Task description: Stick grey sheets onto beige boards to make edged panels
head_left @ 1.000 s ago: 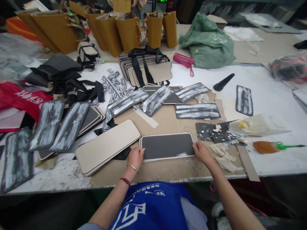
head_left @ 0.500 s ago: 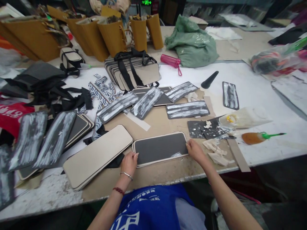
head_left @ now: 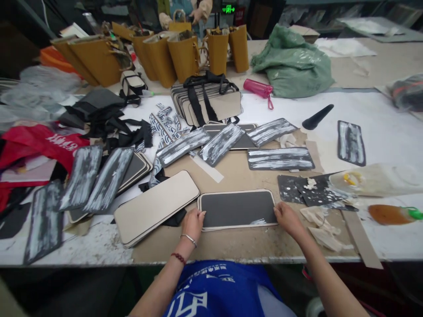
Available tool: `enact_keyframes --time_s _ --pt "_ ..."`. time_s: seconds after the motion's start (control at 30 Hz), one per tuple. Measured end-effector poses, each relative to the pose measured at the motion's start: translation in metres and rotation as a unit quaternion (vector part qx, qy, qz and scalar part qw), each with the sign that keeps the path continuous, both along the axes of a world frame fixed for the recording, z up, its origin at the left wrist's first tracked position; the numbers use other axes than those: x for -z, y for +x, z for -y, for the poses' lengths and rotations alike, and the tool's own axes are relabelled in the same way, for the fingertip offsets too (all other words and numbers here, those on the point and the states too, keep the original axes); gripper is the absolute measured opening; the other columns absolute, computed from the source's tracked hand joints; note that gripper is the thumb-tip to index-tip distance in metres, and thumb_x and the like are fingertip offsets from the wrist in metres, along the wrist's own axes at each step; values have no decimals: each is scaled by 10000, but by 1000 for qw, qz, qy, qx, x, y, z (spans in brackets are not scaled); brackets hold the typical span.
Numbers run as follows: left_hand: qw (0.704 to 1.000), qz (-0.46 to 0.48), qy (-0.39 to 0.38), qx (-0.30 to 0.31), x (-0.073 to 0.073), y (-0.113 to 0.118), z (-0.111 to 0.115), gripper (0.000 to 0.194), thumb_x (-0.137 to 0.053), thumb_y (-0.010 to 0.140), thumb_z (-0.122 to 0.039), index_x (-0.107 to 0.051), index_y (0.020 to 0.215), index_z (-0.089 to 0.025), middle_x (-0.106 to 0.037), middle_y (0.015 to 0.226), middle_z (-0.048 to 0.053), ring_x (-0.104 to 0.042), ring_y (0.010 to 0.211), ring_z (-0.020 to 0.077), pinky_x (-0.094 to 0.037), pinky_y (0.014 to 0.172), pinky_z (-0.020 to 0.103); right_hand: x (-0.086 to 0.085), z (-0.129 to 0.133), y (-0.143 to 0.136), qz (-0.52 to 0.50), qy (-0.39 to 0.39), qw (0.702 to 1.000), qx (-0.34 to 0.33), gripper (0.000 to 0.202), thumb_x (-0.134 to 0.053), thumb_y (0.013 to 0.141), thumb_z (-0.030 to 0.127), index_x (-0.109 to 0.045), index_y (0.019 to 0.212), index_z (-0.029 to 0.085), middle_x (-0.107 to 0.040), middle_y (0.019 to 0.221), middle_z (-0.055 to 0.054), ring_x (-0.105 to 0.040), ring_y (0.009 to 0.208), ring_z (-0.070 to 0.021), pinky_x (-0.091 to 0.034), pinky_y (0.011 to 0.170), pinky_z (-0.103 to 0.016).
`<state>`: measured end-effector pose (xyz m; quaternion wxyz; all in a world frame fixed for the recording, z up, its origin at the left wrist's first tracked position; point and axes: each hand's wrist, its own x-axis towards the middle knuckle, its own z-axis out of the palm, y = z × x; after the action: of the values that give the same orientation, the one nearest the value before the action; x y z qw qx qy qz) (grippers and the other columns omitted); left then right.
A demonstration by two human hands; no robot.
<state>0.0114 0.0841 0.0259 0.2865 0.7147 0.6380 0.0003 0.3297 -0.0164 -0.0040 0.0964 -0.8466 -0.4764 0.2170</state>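
Left of the work: beige panels (head_left: 157, 207), stacked slantwise, right ends farther from the person; upper right corner close against the grey-faced panel (head_left: 236, 209).

Left hand (head_left: 192, 224): at the near left corner of the grey-faced panel. Thumb and fingers nearly closed, edge pinched between them; undersides of fingers hidden.

Grey-faced panel: near the table's front edge, directly before the person, between both hands, over brown board (head_left: 228, 242). Long axis runs left to right, right end slightly farther away. Lies near flat, grey side up. Long rectangle, rounded corners; matt dark grey face, pale beige border all round. White streaky smear by the near edge, toward the right end. More pale edges show beneath at left, so apparently layered; count unclear.

Right hand (head_left: 288, 216): at the right end, thumb and fingers nearly closed on the edge, rest of the fingers curled.

Farther right: crumpled beige scraps (head_left: 322, 226), white-spattered dark sheets (head_left: 310, 191) beyond them, then amber bottle (head_left: 388, 214), lying on its side.
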Motion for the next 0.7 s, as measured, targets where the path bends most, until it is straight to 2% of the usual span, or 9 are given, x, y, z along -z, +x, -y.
enact_keyframes --time_s 0.3,0.4,0.47,0.53,0.63,0.7 --pt "1000 2 13 16 2 -8 0 190 -507 826 -253 -535 660 -166 -573 666 19 -541 656 146 -377 624 241 -2 -2 -1 5 -17 1000 -1 209 -419 774 181 -309 603 229 -443 597 6 -431 583 -146 -304 578 -250" --pt "993 -31 101 55 -3 -6 2 218 -437 861 -308 -559 760 -157 -583 774 72 -541 764 191 -398 696 289 -3 -2 -2 2 -20 1000 4 203 -419 779 179 -314 612 226 -439 604 6 -425 583 -144 -300 581 -249" --pt "976 -38 186 102 -4 5 2 264 -381 881 -317 -576 872 -140 -591 885 112 -532 877 222 -397 788 329 -4 -2 -3 2 -23 1000 9 200 -428 777 179 -316 617 225 -438 606 8 -423 583 -142 -295 578 -247" --pt "960 -24 238 148 -2 20 -1 304 -358 888 -309 -562 1017 -124 -571 1053 142 -496 1027 245 -362 902 366 -4 -2 -4 4 -26 1000 16 194 -436 775 181 -323 623 224 -441 609 6 -426 590 -143 -292 576 -246" --pt "946 -20 250 204 10 46 -9 422 -382 876 -340 -446 1226 -112 -422 1305 165 -321 1248 283 -252 1027 432 -5 -2 -6 9 -28 999 23 173 -435 776 175 -342 636 220 -461 629 -3 -443 619 -148 -295 582 -245" --pt "944 -35 232 232 20 56 -14 509 -406 860 -383 -368 1294 -120 -333 1376 165 -228 1301 295 -205 1052 469 -5 -1 -7 11 -26 999 25 153 -433 776 169 -358 651 217 -483 664 -16 -454 643 -151 -300 591 -245"
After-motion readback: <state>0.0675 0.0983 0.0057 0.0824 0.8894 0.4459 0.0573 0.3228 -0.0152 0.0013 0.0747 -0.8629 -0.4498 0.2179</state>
